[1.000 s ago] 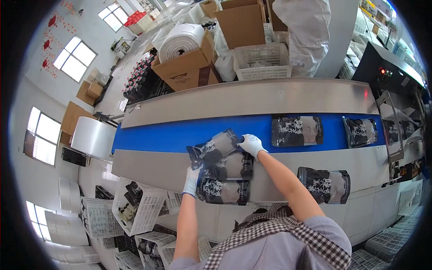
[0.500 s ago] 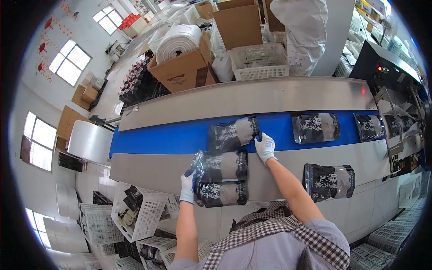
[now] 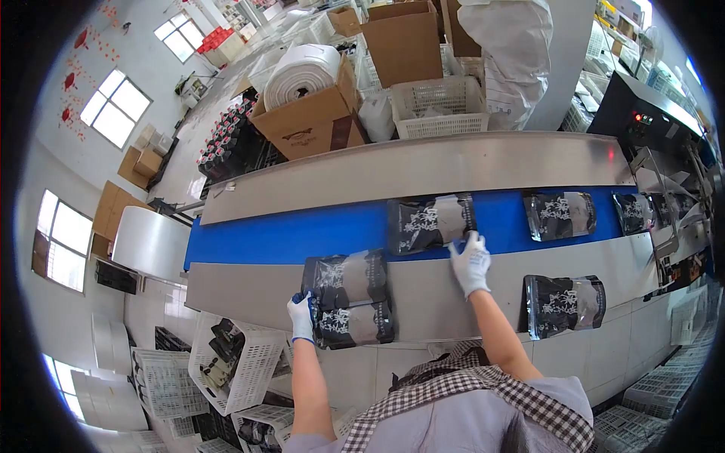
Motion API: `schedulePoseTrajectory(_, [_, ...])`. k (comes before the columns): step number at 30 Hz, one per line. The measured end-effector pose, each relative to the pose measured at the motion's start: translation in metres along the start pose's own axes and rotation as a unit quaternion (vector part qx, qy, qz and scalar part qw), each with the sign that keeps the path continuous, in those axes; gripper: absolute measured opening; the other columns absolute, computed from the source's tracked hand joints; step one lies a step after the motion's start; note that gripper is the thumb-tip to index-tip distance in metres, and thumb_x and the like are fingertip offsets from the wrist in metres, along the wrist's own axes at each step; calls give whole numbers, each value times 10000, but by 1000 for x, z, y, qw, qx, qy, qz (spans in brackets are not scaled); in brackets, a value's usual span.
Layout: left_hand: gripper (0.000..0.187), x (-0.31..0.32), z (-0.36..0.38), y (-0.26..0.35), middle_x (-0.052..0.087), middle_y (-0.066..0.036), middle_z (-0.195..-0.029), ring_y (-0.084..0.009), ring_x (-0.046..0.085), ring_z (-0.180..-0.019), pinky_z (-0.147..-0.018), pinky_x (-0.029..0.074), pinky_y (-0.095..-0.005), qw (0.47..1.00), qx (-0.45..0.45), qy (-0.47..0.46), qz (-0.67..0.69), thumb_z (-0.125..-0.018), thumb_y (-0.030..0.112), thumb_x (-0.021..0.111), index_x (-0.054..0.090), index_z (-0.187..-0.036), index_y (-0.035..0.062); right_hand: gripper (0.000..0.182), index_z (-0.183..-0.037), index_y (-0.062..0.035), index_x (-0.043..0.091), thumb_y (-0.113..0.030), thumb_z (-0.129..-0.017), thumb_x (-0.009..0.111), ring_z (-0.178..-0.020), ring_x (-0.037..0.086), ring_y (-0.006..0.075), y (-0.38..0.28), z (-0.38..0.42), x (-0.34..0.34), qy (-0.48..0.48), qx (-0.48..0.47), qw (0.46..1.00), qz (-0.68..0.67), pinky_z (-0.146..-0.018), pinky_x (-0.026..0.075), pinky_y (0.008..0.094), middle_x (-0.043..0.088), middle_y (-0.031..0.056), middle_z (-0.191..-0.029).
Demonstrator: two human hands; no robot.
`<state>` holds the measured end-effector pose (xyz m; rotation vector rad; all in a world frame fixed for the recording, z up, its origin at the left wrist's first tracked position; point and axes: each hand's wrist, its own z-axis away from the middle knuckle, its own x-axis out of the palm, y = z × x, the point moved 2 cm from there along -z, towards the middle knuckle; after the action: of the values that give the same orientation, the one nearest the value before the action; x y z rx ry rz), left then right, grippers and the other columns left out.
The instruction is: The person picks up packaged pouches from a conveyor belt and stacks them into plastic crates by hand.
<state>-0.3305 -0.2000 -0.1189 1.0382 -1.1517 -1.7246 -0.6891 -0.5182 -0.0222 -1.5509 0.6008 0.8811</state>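
My left hand [image 3: 301, 315], in a white glove with blue fingertips, is closed on the left edge of two black-and-grey printed pouches. The upper pouch [image 3: 345, 280] overlaps the lower pouch [image 3: 355, 325], and both lie on the near metal ledge. My right hand [image 3: 470, 263], gloved the same way, has its fingers at the lower right corner of another pouch [image 3: 432, 224] on the blue belt. The thumb shows slightly apart from the fingers there. Further right on the near ledge lies a separate pouch [image 3: 564, 306].
The blue conveyor belt [image 3: 287, 235] runs between metal ledges [image 3: 423, 167]. More pouches [image 3: 560, 216] sit on it towards a black machine [image 3: 642, 113] at right. Beyond stand a cardboard box [image 3: 311, 124] and a white crate [image 3: 439, 109]; another crate [image 3: 242, 362] is below left.
The pouch at my right hand has moved right and now lies flatter on the belt. My left hand has drawn the two pouches left. The other belt pouches have shifted right.
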Motion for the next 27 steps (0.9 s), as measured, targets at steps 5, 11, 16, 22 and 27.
schedulePoseTrajectory(5, [142, 14, 18, 40, 630, -34, -671, -115, 545, -589, -563, 441, -283, 982, 64, 18, -179, -793, 114, 722, 668, -797, -17, 558, -943, -20, 644, -558, -804, 590, -948, 624, 360, -73, 40, 87, -251, -140, 954, -79, -839, 478, 440, 661, 211, -964])
schedulePoseTrajectory(11, [598, -7, 14, 28, 629, -186, -1084, -355, 587, -1021, -902, 450, -424, 930, 103, 83, -343, -773, 347, 724, 515, -1240, 38, 437, -1037, -17, 660, -384, -801, 660, -969, 627, 331, -109, 37, 149, -216, -141, 960, -112, -853, 489, 395, 667, 180, -1008])
schedulePoseTrajectory(16, [792, 1, 101, 59, 424, -235, -1335, -390, 345, -1284, -1070, 276, -509, 836, 241, 134, -475, -735, 411, 728, 417, -1333, -4, 363, -934, -36, 689, -371, -808, 630, -947, 619, 355, -123, 5, 174, -182, -109, 963, -167, -854, 476, 425, 668, 187, -955])
schedulePoseTrajectory(22, [649, 32, 193, 53, 363, -201, -1416, -424, 229, -1353, -1106, 122, -599, 804, 333, -36, -492, -739, 446, 693, 540, -1292, 143, 283, -864, -56, 703, -314, -790, 614, -841, 646, 363, -138, -63, 204, -118, -62, 971, -198, -764, 511, 442, 673, 187, -868])
schedulePoseTrajectory(27, [704, 39, 188, 24, 269, -221, -1476, -428, 171, -1379, -1110, 64, -606, 789, 320, -64, -521, -742, 440, 671, 483, -1352, 142, 419, -1076, -7, 606, -339, -821, 621, -923, 616, 375, -116, -63, 189, -138, -126, 974, -130, -807, 485, 454, 655, 210, -940])
